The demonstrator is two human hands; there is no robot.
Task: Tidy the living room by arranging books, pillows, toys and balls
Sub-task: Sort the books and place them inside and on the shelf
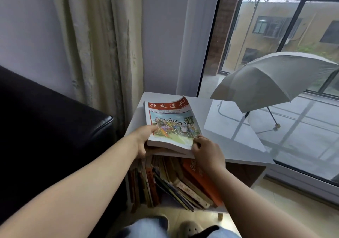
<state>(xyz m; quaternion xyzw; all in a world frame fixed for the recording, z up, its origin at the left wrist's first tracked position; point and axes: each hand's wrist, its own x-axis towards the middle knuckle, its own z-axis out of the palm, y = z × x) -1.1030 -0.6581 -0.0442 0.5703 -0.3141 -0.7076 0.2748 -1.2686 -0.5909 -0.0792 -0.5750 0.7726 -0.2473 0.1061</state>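
head view: 2 hands on top book

book (pixel 172 126) lies flat on the near-left part of the table (pixel 229 142), atop a thin stack; cannot count those under it. left hand (pixel 142 140) grips its near-left edge, thumb on cover, fingers beneath. right hand (pixel 207 151) pinches the near-right corner w/ curled fingers. cover: glossy paper, red title band, cartoon crowd, far corner curled up. table white, smooth, reflective. shelf books (pixel 179 181) lean below, too many to count. 1 black leather sofa (pixel 55 127) at left. 1 grey umbrella (pixel 271 78), open, behind glass.

Mag (pixel 172 126) cover's red hdr reads "杂文选刊".
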